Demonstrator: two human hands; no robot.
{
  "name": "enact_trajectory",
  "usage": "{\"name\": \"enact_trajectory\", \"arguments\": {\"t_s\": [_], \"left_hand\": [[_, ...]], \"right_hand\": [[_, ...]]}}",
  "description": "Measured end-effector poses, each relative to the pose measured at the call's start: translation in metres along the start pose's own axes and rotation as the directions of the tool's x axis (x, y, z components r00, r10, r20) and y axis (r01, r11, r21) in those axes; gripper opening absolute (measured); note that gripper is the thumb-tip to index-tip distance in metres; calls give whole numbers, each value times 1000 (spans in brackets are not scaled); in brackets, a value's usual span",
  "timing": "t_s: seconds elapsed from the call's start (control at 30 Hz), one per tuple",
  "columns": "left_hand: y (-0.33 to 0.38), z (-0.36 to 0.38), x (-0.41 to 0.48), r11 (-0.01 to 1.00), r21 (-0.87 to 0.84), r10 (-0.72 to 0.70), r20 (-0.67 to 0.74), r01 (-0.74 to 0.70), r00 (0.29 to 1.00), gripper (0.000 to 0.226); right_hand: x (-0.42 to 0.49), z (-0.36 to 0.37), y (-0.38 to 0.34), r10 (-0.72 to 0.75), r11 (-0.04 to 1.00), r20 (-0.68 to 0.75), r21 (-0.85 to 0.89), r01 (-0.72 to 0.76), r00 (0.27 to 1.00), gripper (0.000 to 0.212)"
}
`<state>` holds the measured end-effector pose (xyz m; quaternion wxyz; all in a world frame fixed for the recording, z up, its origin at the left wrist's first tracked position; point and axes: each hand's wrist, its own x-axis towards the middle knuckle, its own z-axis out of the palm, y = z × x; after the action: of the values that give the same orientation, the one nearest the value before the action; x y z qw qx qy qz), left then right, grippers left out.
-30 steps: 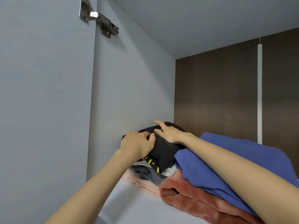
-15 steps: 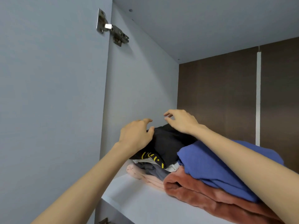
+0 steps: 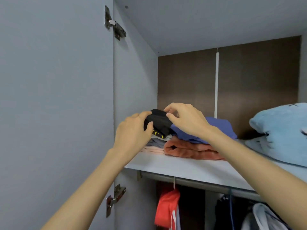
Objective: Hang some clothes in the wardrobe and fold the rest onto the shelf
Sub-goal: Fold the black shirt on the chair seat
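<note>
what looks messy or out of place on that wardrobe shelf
Only slightly: the black garment sits rumpled atop the left pile, which looks uneven beside the blue and rust folds. Nothing spilled or damaged.

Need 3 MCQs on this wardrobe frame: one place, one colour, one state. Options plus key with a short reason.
1. Where does the black garment lie?
A. on top of the left stack on the shelf
B. on the rail
C. under the rust blanket

2. What colour is the garment on the left hanger below the shelf?
A. green
B. red
C. white

3. What state is the left door in?
A. shut
B. taken off
C. open

Key:
1 A: it tops the pile of folded clothes, with the left hand and the right hand at it.
2 B: the red garment hangs from the rail.
3 C: the door is swung out, with its hinges bared.
</note>
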<state>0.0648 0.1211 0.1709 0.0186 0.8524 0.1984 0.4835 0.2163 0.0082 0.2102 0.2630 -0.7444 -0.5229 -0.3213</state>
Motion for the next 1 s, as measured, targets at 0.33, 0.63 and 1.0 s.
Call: {"name": "enact_trajectory", "arguments": {"t_s": [0.33, 0.63, 1.0], "left_hand": [[34, -49, -109, 961, -254, 147, 128, -110, 981, 42], [94, -86, -210, 891, -415, 280, 190, -182, 941, 42], [169, -132, -385, 831, -555, 299, 402, -29, 866, 41]], "right_hand": [[-153, -58, -59, 238, 970, -34, -33, -239, 971, 22], [-310, -122, -93, 445, 894, -11, -44, -445, 895, 23], [-524, -199, -160, 666, 744, 114, -158, -649, 737, 22]]}}
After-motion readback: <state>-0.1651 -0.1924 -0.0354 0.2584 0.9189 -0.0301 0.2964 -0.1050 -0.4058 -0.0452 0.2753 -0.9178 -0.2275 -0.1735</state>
